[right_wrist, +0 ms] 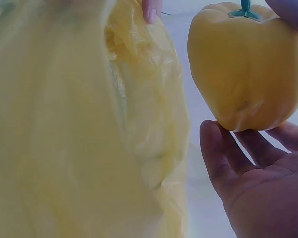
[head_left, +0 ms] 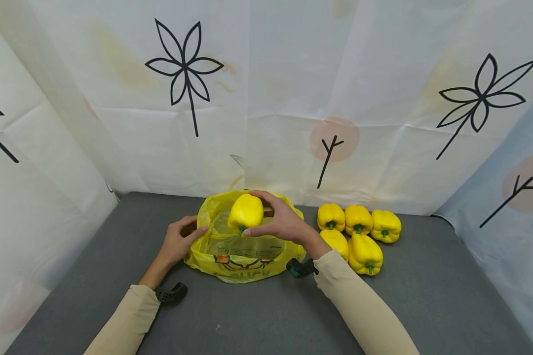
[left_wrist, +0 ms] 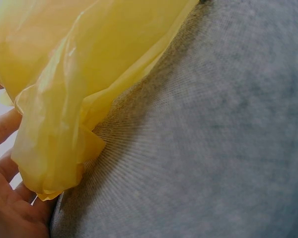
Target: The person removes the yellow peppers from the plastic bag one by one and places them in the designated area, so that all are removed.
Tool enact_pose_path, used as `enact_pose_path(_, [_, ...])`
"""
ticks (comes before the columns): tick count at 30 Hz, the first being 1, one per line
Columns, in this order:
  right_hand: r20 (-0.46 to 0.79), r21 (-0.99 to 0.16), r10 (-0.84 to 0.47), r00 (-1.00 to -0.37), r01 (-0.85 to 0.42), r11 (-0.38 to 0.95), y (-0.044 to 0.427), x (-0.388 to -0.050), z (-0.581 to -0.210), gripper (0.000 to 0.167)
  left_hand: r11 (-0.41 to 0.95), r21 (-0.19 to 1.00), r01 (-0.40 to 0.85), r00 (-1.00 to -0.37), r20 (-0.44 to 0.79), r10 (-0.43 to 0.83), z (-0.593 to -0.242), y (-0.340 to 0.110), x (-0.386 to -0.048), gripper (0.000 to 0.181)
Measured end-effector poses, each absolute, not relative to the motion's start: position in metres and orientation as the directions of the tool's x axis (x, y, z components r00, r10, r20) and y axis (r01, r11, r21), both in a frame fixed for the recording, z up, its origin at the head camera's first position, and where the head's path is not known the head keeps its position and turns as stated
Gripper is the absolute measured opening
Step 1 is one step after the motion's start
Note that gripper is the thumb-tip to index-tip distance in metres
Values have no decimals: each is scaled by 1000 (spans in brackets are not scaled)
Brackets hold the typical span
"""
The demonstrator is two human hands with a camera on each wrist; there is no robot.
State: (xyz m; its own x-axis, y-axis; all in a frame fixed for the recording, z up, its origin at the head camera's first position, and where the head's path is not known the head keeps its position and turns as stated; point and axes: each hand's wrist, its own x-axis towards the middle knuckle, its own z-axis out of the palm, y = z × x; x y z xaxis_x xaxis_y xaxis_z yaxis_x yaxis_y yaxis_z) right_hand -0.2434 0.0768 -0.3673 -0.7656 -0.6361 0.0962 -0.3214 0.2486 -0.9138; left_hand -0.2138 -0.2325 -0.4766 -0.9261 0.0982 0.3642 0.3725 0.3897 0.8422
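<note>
A yellow bell pepper [head_left: 246, 212] with a green stem is held over the mouth of a yellow plastic bag [head_left: 244, 270]. My right hand [head_left: 288, 223] grips it between thumb and fingers; in the right wrist view the fingertips press the blunt end of the pepper [right_wrist: 246, 69], and the thumb is near its stem. At the bag's left rim, my left hand [head_left: 176, 241] holds the plastic, thumb over the edge and fingers outside. The left wrist view shows a crumpled fold of the bag [left_wrist: 59, 114] beside the fingers. The bag stands with its mouth spread apart.
Several more yellow peppers [head_left: 365, 254] lie grouped on the grey table [head_left: 257, 320], right of the bag and close to my right forearm. White printed cloth [head_left: 275, 98] hangs behind the table and along both sides.
</note>
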Motion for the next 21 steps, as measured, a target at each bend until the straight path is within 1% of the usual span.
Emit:
enact_pose_path(4, [106, -915, -636, -765, -325, 238, 82, -240, -367, 92, 392, 848, 356, -933, 346, 98, -477, -234, -215, 35])
enact_pose_path(21, [119, -909, -597, -793, -329, 256, 103, -228, -359, 92, 380, 855, 354, -934, 342, 99, -477, -235, -215, 35])
